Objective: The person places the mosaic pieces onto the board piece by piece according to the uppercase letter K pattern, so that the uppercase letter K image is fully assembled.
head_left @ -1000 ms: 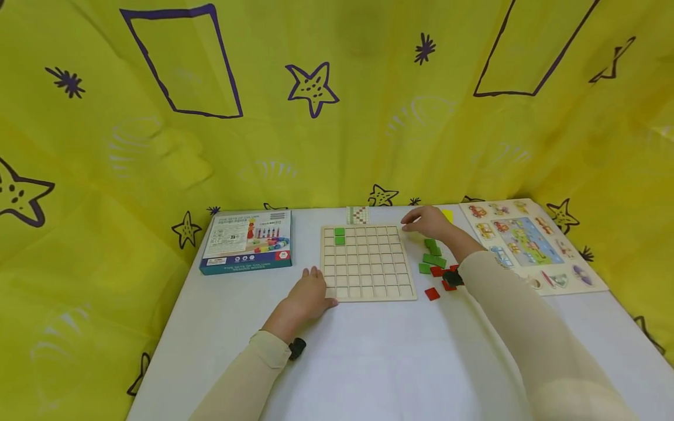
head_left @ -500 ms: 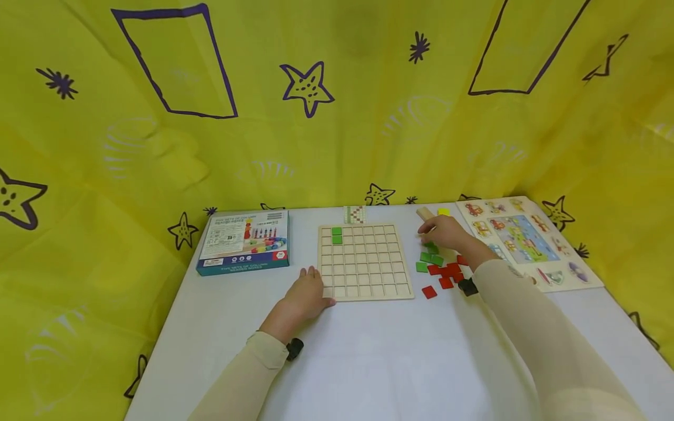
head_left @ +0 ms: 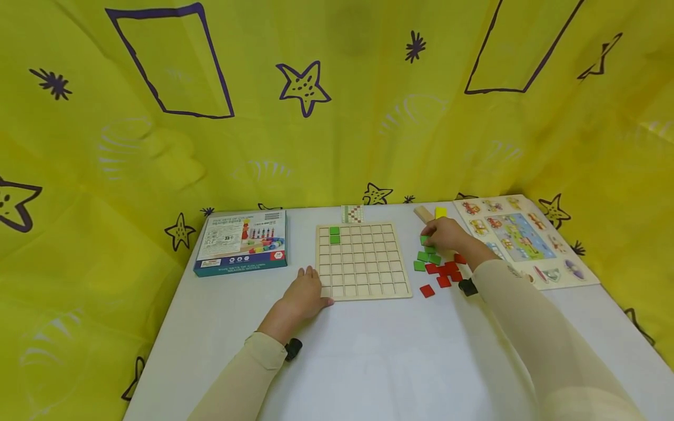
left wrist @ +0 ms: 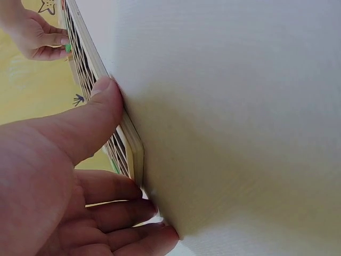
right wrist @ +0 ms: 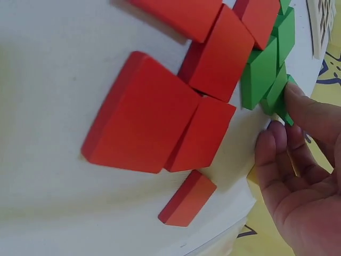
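Observation:
A wooden grid board (head_left: 371, 266) lies on the white table, with two green square tiles (head_left: 334, 235) in its upper left cells. At its front left corner rests my left hand (head_left: 304, 294), fingers along the left side and thumb (left wrist: 106, 93) against the front edge. My right hand (head_left: 447, 234) is over the loose tiles right of the board. Its thumb and fingertips pinch a green tile (head_left: 424, 240), one side of which shows past the thumb in the right wrist view. Other green tiles (right wrist: 261, 77) lie just beside it, and red tiles (right wrist: 144, 114) lie nearer.
Behind the board leans or lies a small pattern card (head_left: 353, 214). A boxed bead set (head_left: 242, 242) is at the left, a picture puzzle board (head_left: 526, 242) at the right. Yellow tiles (head_left: 440, 212) and a plain wooden piece (head_left: 423, 214) lie beyond my right hand. A yellow curtain (head_left: 337, 146) hangs behind.
My right hand has moved from the board's upper right corner, right and slightly toward me, to the green tiles and now pinches one. The left hand stays at the board's corner.

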`<state>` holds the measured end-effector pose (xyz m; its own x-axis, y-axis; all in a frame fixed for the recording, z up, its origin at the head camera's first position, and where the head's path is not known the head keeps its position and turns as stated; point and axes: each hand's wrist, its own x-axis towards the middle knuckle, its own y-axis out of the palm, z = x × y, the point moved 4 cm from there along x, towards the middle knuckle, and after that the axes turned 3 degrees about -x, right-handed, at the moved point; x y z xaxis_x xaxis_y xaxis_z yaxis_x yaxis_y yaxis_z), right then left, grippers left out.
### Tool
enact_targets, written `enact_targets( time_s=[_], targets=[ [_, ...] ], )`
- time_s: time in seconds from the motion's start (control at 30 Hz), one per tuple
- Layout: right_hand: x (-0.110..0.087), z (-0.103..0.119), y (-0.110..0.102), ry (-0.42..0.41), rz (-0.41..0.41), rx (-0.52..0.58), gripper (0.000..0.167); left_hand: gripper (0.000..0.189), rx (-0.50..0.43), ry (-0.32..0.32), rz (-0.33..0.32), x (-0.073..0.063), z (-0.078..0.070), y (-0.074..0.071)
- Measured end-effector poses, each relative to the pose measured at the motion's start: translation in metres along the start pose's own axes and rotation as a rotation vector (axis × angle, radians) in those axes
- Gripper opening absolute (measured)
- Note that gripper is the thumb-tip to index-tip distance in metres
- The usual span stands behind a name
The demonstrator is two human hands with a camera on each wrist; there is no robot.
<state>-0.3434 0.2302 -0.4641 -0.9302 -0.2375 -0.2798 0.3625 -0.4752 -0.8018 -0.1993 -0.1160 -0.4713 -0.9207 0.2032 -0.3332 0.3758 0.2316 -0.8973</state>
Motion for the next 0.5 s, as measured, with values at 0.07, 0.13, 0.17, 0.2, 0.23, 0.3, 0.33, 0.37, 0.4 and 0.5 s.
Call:
enact_targets(
  time_s=[0.07, 0.13, 0.17, 0.2, 0.23, 0.3, 0.33, 0.37, 0.4, 0.5],
  targets=[
    [0.000, 0.001, 0.000, 0.008, 0.010, 0.006, 0.023, 0.089, 0.003, 0.002, -0.002, 0.000, 0.000, 0.000],
    [0.000, 0.003, -0.001, 0.013, 0.015, 0.017, 0.022, 0.088, 0.000, 0.003, -0.002, 0.000, 0.000, 0.000],
    [0.000, 0.005, -0.001, 0.012, 0.015, 0.021, 0.021, 0.088, -0.001, 0.004, 0.000, 0.000, 0.000, 0.000],
    [0.000, 0.006, -0.001, 0.008, 0.015, 0.023, 0.021, 0.088, -0.002, 0.005, 0.000, 0.001, 0.000, 0.000],
    [0.000, 0.007, -0.001, 0.006, 0.011, 0.027, 0.020, 0.088, -0.005, 0.007, -0.002, 0.001, 0.000, 0.000],
    [0.001, 0.010, -0.001, -0.005, 0.002, 0.028, 0.019, 0.087, -0.009, 0.007, -0.002, 0.001, 0.000, 0.000],
    [0.002, 0.012, -0.001, -0.010, -0.004, 0.028, 0.019, 0.088, -0.007, 0.006, 0.000, 0.001, 0.000, 0.000],
    [0.002, 0.015, -0.002, -0.019, -0.010, 0.027, 0.019, 0.088, -0.008, 0.005, 0.000, 0.001, 0.000, 0.000],
    [0.003, 0.017, -0.002, -0.027, -0.018, 0.026, 0.018, 0.088, -0.011, 0.004, -0.002, 0.001, 0.000, 0.000],
    [0.005, 0.026, -0.004, -0.065, -0.043, 0.016, 0.017, 0.088, -0.012, -0.001, 0.001, 0.000, -0.001, 0.000]
  ],
)
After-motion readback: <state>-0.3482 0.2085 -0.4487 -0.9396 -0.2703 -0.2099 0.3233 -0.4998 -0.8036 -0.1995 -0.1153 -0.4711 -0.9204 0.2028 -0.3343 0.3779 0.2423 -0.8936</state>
